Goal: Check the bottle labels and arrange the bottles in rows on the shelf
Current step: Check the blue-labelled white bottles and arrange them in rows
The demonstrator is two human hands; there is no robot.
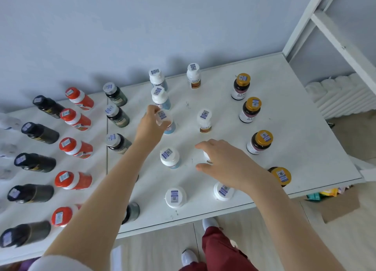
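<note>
Your left hand grips the blue-labelled bottle at its cap. Your right hand arches over a white cap on the shelf; cannot tell if it grips.

We've got a white shelf top, with a seam running front to back left of middle. Bottles stand on it in columns, each with a barcode sticker on the cap. From the right: gold-capped dark bottles, white bottles with brown labels, white-capped blue-labelled bottles, grey-capped dark green bottles, orange-capped bottles, black bottles. At the far left edge we make out pale bottles, too blurred to tell more. Small dark marks sit on the bare surface
</note>
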